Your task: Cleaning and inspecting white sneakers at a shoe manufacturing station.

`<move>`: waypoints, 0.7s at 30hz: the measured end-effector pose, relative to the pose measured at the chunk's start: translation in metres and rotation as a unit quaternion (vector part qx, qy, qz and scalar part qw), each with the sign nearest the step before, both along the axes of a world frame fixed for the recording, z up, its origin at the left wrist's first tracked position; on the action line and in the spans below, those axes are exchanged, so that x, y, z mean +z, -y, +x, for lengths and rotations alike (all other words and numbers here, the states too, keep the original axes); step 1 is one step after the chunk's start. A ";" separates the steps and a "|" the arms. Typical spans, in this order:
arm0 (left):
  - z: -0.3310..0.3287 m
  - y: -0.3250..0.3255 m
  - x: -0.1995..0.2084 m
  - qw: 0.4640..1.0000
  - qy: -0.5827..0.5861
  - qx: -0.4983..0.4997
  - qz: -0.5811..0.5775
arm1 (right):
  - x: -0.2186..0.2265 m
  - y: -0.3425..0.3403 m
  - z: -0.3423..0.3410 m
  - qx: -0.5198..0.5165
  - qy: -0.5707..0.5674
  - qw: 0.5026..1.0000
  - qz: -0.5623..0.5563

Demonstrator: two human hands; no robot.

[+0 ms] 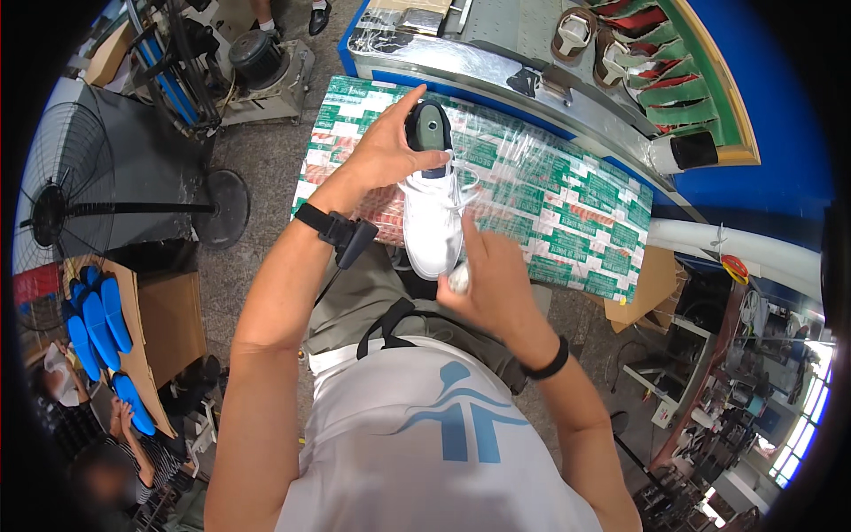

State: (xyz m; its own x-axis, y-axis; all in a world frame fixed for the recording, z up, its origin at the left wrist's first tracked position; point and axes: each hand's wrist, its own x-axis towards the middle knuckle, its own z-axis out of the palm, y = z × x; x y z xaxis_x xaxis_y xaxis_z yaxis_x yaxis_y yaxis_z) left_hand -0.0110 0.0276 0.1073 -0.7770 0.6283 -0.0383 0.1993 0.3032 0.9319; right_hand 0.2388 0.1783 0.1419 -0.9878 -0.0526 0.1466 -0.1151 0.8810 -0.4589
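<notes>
A white lace-up sneaker [432, 232] with a dark collar and a grey-green insole lies toe toward me. My left hand [386, 149] grips its heel end, thumb across the tongue and fingers along the collar. Loose white laces spread over the upper. Beside the toe, my right hand [498, 282] pinches a small white wad [458, 277], perhaps cloth, between thumb and fingers. The wad is close to the toe edge; whether it touches cannot be made out. Beneath the sneaker is a board [567, 217] covered in green, white and reddish printed tape under clear film.
Beyond the board runs a metal-edged machine bench [496, 75]. Brown sandals [574, 34] and a rack of green and red pieces [678, 89] sit on it. A floor fan [51, 213] stands left, near blue shoe forms [93, 328]. Another person's hands [124, 417] show lower left.
</notes>
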 end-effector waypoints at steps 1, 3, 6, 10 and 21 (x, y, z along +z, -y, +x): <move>-0.001 0.001 -0.001 1.000 0.001 0.003 0.000 | 0.004 0.006 0.010 0.004 0.007 1.000 -0.002; 0.003 0.001 -0.001 1.000 -0.024 0.000 -0.006 | 0.010 0.016 0.015 0.001 0.022 1.000 -0.013; 0.000 -0.002 -0.004 0.999 -0.051 0.008 -0.011 | 0.008 0.019 -0.003 -0.014 -0.025 0.999 -0.027; 0.001 -0.003 0.003 0.999 -0.040 -0.003 -0.023 | -0.002 0.023 -0.038 0.038 -0.081 0.996 -0.018; 0.002 0.004 0.004 1.000 -0.001 -0.002 -0.029 | -0.010 0.046 -0.033 0.017 0.024 0.993 -0.112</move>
State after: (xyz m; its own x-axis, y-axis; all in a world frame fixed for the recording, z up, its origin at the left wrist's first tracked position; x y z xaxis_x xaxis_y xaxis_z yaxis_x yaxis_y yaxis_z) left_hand -0.0090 0.0241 0.1118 -0.7747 0.6280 -0.0735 0.2023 0.3564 0.9122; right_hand 0.2057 0.1323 0.1323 -0.9922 -0.0564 0.1115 -0.1157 0.7519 -0.6491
